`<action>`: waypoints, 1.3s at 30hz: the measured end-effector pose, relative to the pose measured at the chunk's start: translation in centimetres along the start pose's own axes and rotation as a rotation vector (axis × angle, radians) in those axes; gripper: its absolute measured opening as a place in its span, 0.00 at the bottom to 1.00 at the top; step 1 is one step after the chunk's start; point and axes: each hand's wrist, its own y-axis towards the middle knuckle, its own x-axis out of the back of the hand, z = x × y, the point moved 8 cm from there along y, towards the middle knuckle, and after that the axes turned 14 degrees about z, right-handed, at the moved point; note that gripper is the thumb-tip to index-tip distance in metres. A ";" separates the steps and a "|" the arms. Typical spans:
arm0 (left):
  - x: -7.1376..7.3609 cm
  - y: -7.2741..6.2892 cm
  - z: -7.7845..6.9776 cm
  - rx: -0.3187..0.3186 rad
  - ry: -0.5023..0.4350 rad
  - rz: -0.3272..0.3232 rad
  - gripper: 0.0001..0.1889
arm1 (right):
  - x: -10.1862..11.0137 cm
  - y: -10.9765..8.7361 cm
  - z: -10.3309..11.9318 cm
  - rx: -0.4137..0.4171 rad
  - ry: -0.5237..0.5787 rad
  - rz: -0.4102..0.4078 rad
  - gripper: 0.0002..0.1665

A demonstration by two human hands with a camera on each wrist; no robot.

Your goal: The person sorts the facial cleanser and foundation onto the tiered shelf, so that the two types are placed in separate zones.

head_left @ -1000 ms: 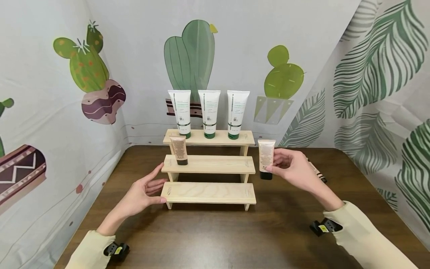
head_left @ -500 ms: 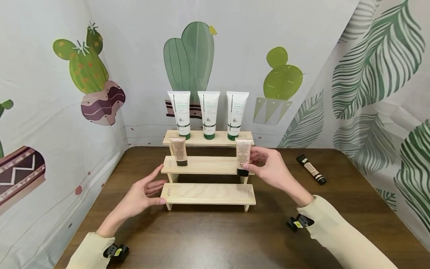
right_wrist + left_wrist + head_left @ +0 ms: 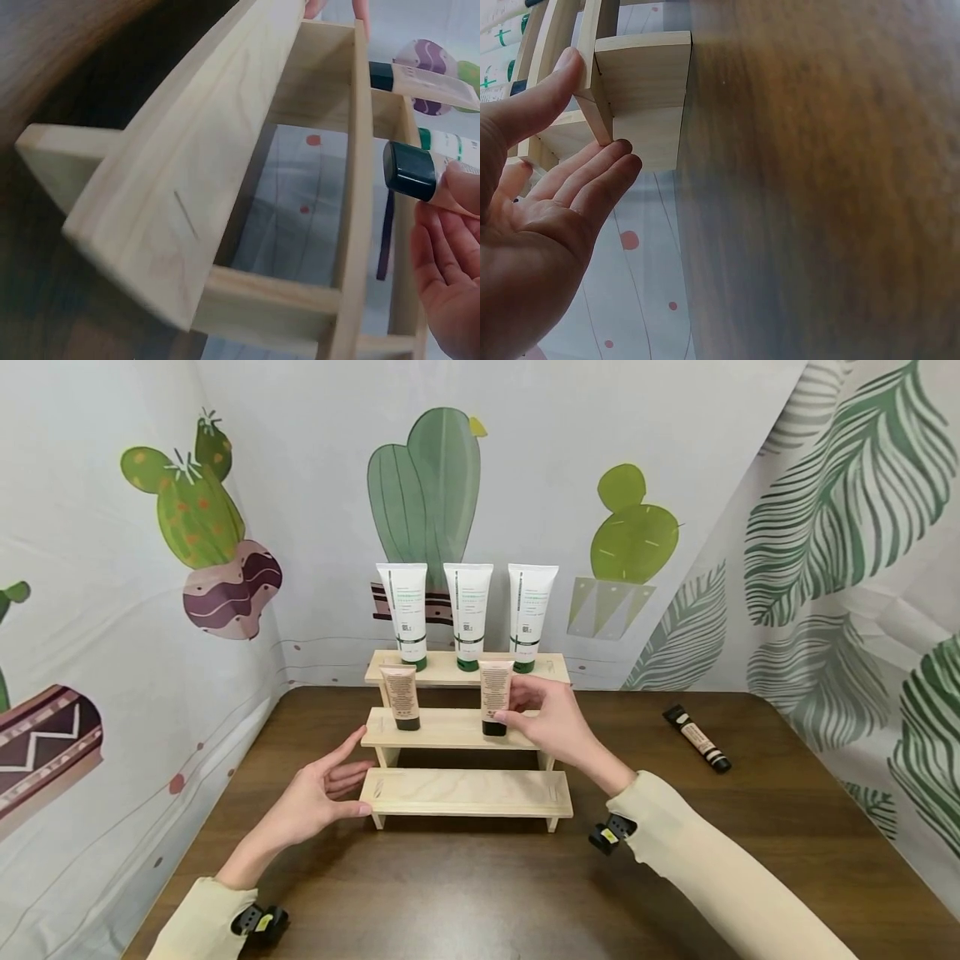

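Note:
Pinched between thumb and fingers of my right hand (image 3: 555,710) is a beige squeeze tube (image 3: 496,693), upright with its black cap (image 3: 409,171) down. It hangs close over the middle tier of the wooden three-step stand (image 3: 465,792), around the tier's centre. A second beige tube (image 3: 401,695) stands cap-down at that tier's left end. My left hand (image 3: 311,797) rests against the stand's left end, fingers extended. Its thumb (image 3: 551,97) touches the lowest step's edge, and its fingertips reach the boards in the left wrist view.
Three white tubes with green caps, among them the middle one (image 3: 468,614), stand in a row on the top tier. A black-and-beige tube (image 3: 696,737) lies on the brown table (image 3: 480,893) at the right. Behind hangs a printed cloth backdrop (image 3: 540,485).
My right hand has carried the beige tube leftward from beside the stand to over the middle tier. The tube lying at the right has come fully into view. My left hand stays in place.

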 end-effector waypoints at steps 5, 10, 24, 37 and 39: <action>0.0 0.0 -0.1 -0.006 0.003 0.000 0.59 | -1.3 1.3 -0.3 -0.009 -0.002 -0.006 0.21; 0.0 0.0 -0.1 -0.006 0.006 -0.003 0.59 | -2.3 2.2 -0.6 -0.009 0.002 -0.014 0.21; 0.0 0.0 0.0 -0.015 -0.006 0.002 0.59 | -3.4 2.8 -0.4 0.027 -0.013 -0.028 0.22; 0.0 0.0 0.0 -0.015 -0.006 0.003 0.59 | -4.1 2.6 -0.7 0.006 -0.001 0.013 0.20; 0.0 0.0 -0.1 -0.021 -0.005 0.002 0.59 | -4.1 2.6 -0.8 0.008 0.002 0.012 0.20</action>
